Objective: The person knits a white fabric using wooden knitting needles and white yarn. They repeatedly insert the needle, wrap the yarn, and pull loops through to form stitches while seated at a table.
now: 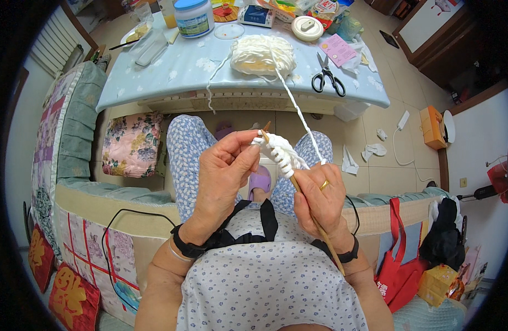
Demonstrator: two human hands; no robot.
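Note:
Above my lap, my left hand [227, 165] pinches the edge of a white knitted piece [282, 153] near the tips of two knitting needles. My right hand [322, 198] grips a wooden knitting needle [329, 244], whose long end runs down towards my forearm. White loops sit in a row along that needle between my hands. A strand of white yarn [297, 109] runs from my right hand up to a thick white yarn skein [262, 56] on the table. The second needle [267, 125] shows only its tip; the rest is hidden.
Black-handled scissors [327, 78] lie right of the skein on the cloth-covered table [163, 89]. Farther back are a blue-lidded jar [194, 20], a round white lid [307, 28] and plastic containers. A floral cushioned stool [131, 145] is at left; a red bag [403, 273] rests on the sofa at right.

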